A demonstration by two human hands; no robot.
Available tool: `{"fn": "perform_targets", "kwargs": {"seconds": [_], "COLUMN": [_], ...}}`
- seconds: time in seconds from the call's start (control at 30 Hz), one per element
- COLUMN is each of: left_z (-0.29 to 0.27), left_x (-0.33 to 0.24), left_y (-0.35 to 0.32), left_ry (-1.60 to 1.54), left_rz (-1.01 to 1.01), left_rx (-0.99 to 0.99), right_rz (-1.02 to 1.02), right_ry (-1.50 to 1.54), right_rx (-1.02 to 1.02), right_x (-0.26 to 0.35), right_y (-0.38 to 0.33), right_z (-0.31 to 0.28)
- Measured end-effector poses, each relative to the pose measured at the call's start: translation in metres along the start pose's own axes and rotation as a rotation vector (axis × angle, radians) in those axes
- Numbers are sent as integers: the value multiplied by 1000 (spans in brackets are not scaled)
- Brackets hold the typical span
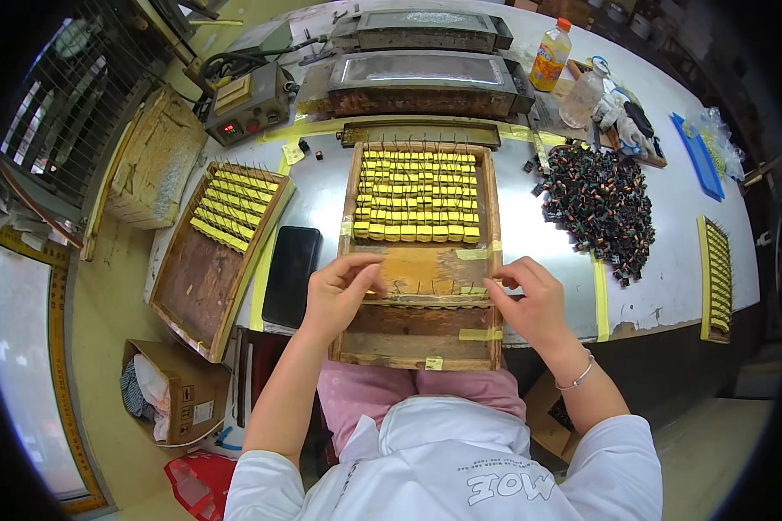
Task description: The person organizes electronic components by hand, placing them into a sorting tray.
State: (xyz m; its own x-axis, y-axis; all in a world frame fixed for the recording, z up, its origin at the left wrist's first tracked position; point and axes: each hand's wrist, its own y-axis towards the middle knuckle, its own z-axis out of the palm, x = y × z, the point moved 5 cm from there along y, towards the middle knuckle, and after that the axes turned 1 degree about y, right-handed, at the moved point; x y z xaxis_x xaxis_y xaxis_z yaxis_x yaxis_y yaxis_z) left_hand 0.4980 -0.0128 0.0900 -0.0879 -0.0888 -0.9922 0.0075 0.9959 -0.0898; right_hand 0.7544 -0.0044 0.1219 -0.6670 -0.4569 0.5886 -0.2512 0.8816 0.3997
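Note:
A shallow wooden tray [497, 208] lies before me, its far part filled with rows of yellow-wrapped blocks [417, 195] with thin dark wires standing up. Across its near part runs a narrow wooden strip [426, 300] with several wires sticking up from it. My left hand [343, 291] is closed in a pinch at the strip's left end; what its fingertips hold is too small to make out. At the opposite end, my right hand [532, 302] pinches the strip between thumb and fingers.
On the left are a black phone [291, 276] and a second tray [202, 300] with yellow blocks. Right lies a heap of small black parts with copper coils [599, 204]. Metal heating units [421, 71], a control box [250, 106] and an orange drink bottle [551, 56] stand behind.

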Motion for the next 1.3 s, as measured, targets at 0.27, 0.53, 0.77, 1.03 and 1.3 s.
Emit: {"fn": "perform_targets", "kwargs": {"seconds": [0.27,0.53,0.77,1.03,1.3], "left_z": [-5,-23,-69,-50,-45], "left_x": [3,11,11,11,-3], "left_y": [1,2,-5,-50,-69], "left_ry": [-103,-300,-610,-87,-122], "left_rz": [75,34,172,-78,-341], "left_rx": [-40,-254,-433,-282,36], "right_rz": [-71,433,-92,-46,156], "right_ry": [-13,606,-119,58,284], "right_rx": [-74,-27,246,253,363], "right_x": [3,-34,-14,-3,15], "right_y": [0,-6,-19,-10,-11], "right_z": [10,15,7,6,4]}}
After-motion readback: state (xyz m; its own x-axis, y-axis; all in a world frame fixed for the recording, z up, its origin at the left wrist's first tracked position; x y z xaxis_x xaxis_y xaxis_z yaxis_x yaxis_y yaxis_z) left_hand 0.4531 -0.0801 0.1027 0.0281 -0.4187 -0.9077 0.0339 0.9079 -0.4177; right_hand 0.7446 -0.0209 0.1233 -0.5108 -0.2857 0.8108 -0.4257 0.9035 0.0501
